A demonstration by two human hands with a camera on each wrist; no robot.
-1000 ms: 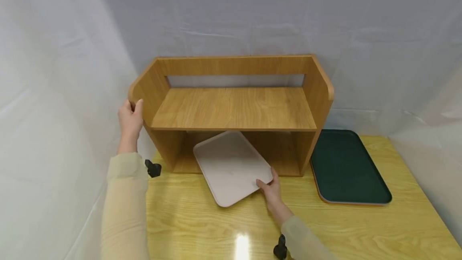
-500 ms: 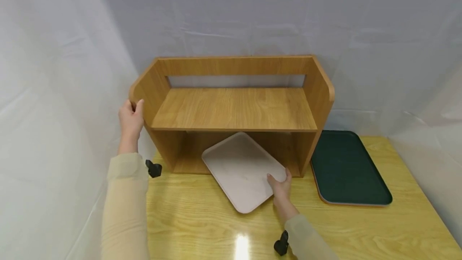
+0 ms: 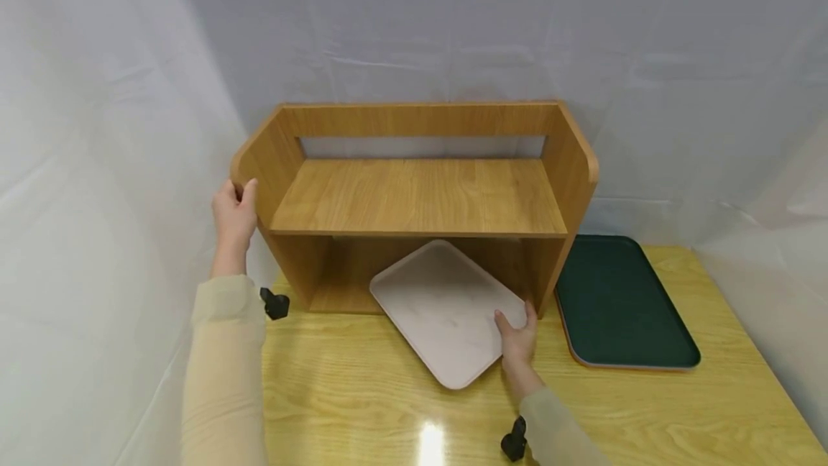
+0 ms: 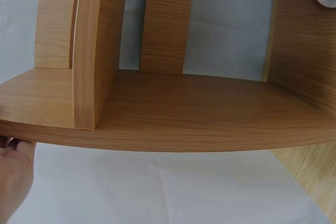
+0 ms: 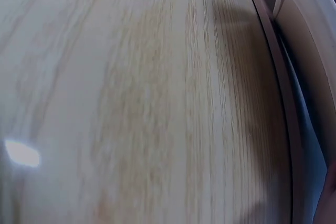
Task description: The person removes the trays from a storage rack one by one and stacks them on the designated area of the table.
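Note:
A pale tray (image 3: 446, 308) lies skewed on the yellow wooden table (image 3: 362, 394), its far end under the lower opening of a wooden shelf unit (image 3: 420, 196). My right hand (image 3: 517, 333) grips the tray's near right corner, thumb on top and fingers round the rim. My left hand (image 3: 233, 214) grips the front edge of the shelf's left side panel. The left wrist view shows that hand (image 4: 13, 179) at the panel's edge (image 4: 184, 137). In the right wrist view the tray's rim (image 5: 307, 30) sits at the right over the table (image 5: 131, 103).
A dark green tray (image 3: 621, 300) lies flat on the table just right of the shelf. White cloth hangs behind and on both sides. The shelf's upper board (image 3: 420, 193) carries nothing. The table's near edge is out of view.
My right hand has slid the pale tray to the right across the table, with its far end staying under the shelf. The left hand has stayed on the side panel.

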